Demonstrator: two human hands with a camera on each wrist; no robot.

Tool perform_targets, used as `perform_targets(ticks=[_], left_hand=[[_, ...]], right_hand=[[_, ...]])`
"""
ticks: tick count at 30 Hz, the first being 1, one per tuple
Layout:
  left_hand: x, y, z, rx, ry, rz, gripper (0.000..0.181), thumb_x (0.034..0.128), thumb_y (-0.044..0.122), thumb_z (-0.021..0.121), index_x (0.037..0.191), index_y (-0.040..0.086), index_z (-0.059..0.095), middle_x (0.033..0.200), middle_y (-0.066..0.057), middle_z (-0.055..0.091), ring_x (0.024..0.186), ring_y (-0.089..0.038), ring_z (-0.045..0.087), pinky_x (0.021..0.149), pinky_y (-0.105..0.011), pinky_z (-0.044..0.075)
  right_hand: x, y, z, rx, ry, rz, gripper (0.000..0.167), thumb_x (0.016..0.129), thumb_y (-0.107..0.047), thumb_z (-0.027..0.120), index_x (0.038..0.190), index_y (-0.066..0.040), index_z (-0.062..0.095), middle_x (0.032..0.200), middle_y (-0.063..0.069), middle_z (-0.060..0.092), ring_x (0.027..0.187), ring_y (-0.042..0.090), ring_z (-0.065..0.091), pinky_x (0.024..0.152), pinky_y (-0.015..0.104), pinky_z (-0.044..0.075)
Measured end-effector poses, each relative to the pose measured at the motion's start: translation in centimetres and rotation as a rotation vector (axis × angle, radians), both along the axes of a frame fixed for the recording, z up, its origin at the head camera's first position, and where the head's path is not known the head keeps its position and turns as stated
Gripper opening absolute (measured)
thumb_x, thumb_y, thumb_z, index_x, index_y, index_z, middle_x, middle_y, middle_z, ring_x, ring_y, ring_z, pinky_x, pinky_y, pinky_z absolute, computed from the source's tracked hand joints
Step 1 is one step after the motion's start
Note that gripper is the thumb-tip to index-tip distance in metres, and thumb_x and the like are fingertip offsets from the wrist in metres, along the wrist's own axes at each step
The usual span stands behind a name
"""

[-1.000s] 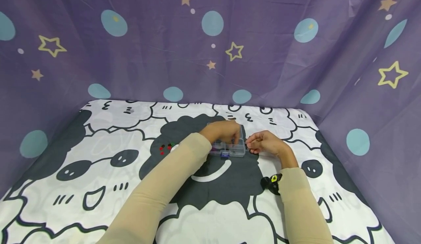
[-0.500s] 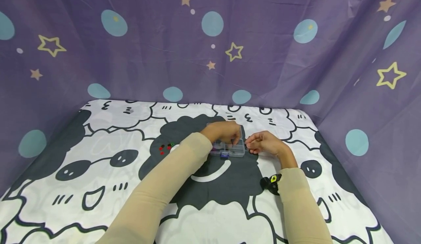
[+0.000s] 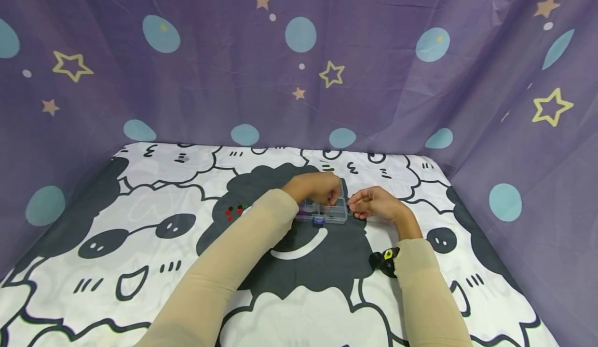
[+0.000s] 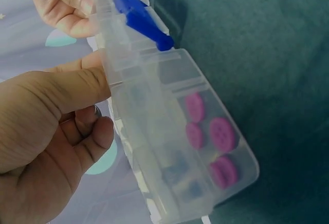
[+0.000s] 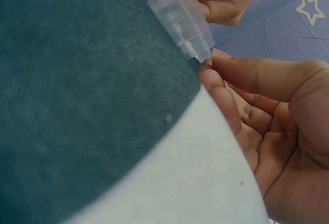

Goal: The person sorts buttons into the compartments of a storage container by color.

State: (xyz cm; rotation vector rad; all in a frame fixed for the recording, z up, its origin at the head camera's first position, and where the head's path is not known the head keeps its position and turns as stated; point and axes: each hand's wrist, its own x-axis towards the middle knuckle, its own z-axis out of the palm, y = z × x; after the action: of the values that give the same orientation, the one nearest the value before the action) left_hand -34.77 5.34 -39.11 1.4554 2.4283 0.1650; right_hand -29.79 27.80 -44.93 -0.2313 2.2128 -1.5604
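Note:
A clear plastic compartment box (image 3: 335,213) with a blue latch (image 3: 319,221) lies on the dark part of the cloth. Several purple buttons (image 4: 222,134) sit in one of its end compartments. My left hand (image 3: 317,187) reaches down over the box with bent fingers, its thumb and forefinger tips going in behind a box wall in the left wrist view; what they touch is hidden. Beside the box's right end, my right hand (image 3: 376,202) holds thumb and forefinger together at the box corner, gripping it there, as the right wrist view shows.
Several small red, black and green pieces (image 3: 233,211) lie on the cloth left of the box, by the left sleeve. A black object with a yellow-green mark (image 3: 385,260) is at the right cuff. Purple curtains (image 3: 299,103) stand behind and at both sides.
The left hand's fingers shift only slightly over the box. The right hand and the box stay in place; the head view drifts a little.

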Motion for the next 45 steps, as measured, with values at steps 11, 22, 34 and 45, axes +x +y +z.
perform_targets(ticks=[11, 22, 34, 45], left_hand=[[-0.4, -1.0, 0.9, 0.039, -0.042, 0.057, 0.008, 0.0847, 0.007, 0.084, 0.085, 0.01, 0.076, 0.08, 0.004, 0.067, 0.076, -0.011, 0.062, 0.072, -0.025, 0.051], [0.3, -2.0, 1.9, 0.072, -0.019, 0.083, 0.006, 0.0871, 0.008, 0.082, 0.087, 0.01, 0.076, 0.082, 0.005, 0.068, 0.078, -0.012, 0.063, 0.072, -0.026, 0.052], [1.7, -2.6, 2.4, 0.116, -0.032, 0.067, 0.008, 0.0885, 0.003, 0.079, 0.088, 0.01, 0.076, 0.083, 0.005, 0.069, 0.077, -0.01, 0.065, 0.07, -0.025, 0.053], [2.8, -2.5, 1.5, 0.106, -0.033, 0.04, 0.009, 0.0939, 0.001, 0.071, 0.091, 0.009, 0.075, 0.085, 0.002, 0.068, 0.078, -0.012, 0.061, 0.073, -0.026, 0.052]], right_hand=[[0.1, -0.1, 0.2, 0.002, 0.005, -0.005, 0.02, 0.097, 0.0, 0.066, 0.114, 0.01, 0.067, 0.087, 0.006, 0.074, 0.075, 0.016, 0.069, 0.072, 0.031, 0.059], [0.3, -0.1, -0.1, 0.002, 0.001, -0.019, 0.019, 0.096, 0.001, 0.066, 0.113, 0.01, 0.068, 0.086, 0.006, 0.073, 0.074, 0.016, 0.069, 0.071, 0.031, 0.059], [0.3, -0.1, 0.0, 0.001, 0.011, -0.013, 0.024, 0.095, -0.001, 0.069, 0.115, 0.013, 0.066, 0.087, 0.006, 0.073, 0.074, 0.014, 0.069, 0.07, 0.029, 0.059], [0.4, -0.1, 0.0, -0.006, 0.012, -0.015, 0.02, 0.096, 0.0, 0.068, 0.113, 0.011, 0.067, 0.086, 0.006, 0.073, 0.073, 0.015, 0.069, 0.068, 0.029, 0.059]])
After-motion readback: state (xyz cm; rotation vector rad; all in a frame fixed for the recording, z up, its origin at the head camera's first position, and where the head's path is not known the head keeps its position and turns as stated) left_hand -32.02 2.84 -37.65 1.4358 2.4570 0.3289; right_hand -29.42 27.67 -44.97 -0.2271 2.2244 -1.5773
